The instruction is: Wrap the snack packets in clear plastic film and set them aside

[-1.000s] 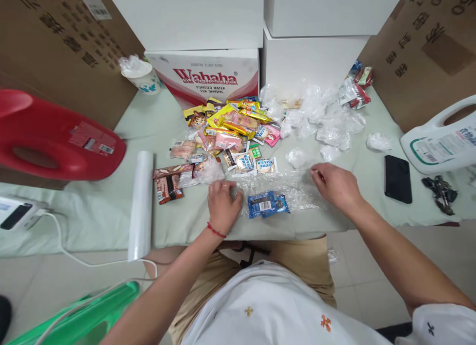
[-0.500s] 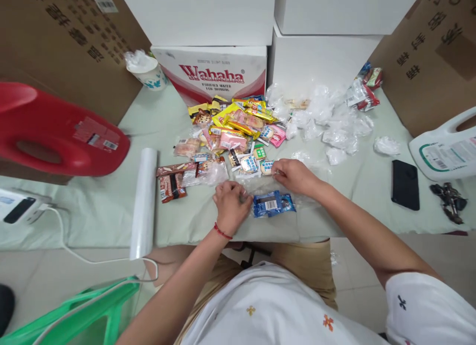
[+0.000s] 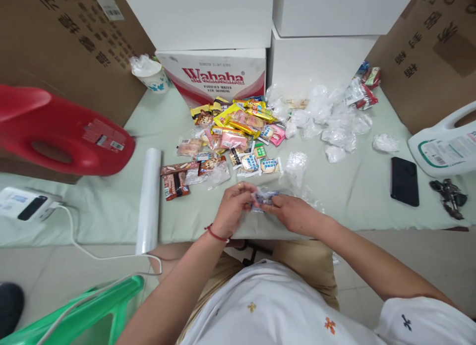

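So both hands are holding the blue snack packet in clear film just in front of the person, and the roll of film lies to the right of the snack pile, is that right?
Not quite. The head view shows the roll of film to the left of the snack pile, not the right. The rest holds: the left hand and right hand both hold the blue snack packet in clear film.

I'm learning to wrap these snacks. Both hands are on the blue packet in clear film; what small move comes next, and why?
Probably fold the loose film trailing toward the right over the blue packet. The left hand and right hand pinch the packet between them just above the table edge, and film on that side looks unwrapped.
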The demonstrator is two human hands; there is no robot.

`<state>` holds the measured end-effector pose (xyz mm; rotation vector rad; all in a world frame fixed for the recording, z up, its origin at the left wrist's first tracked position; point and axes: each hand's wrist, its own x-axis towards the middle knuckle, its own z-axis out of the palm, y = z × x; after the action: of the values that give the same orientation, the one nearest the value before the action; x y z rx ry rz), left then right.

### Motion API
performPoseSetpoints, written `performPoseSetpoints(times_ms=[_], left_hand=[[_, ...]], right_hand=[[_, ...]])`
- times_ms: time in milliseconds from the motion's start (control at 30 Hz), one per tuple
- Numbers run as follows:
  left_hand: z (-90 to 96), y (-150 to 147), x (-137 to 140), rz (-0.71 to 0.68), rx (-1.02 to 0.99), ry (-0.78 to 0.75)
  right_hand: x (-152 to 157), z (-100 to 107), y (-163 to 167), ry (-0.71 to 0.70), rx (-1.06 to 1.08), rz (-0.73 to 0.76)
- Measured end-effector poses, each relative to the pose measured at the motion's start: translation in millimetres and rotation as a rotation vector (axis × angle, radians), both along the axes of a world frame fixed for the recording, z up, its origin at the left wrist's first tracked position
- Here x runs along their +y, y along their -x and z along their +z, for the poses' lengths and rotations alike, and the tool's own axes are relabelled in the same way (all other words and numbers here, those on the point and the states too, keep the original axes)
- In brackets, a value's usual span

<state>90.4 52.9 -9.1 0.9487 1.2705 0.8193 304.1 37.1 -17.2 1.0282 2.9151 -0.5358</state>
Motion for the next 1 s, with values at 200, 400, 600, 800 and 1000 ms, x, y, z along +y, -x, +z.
performPoseSetpoints(times_ms=[200, 400, 600, 800, 1000], left_hand=[[-8.0, -39, -22, -0.134, 0.505, -0.469], [-30.2, -48, -39, -0.217, 0.81, -0.798], [-43.8, -43, -38, -0.216, 0.756, -0.856], [-44.8, -36, -32, -0.2, 0.623, -0.868], [-44.1, -36, -32, -0.283, 0.613, -0.858]], right_hand=[[-2, 23, -37, 0.152, 0.414, 0.038], [1, 40, -91, 0.061, 0.177, -0.142], [-34, 50, -131, 0.387, 0.318, -0.007], [-56, 2, -112, -0.032, 0.287, -0.101], [-13, 7, -38, 0.114, 0.536, -0.205]])
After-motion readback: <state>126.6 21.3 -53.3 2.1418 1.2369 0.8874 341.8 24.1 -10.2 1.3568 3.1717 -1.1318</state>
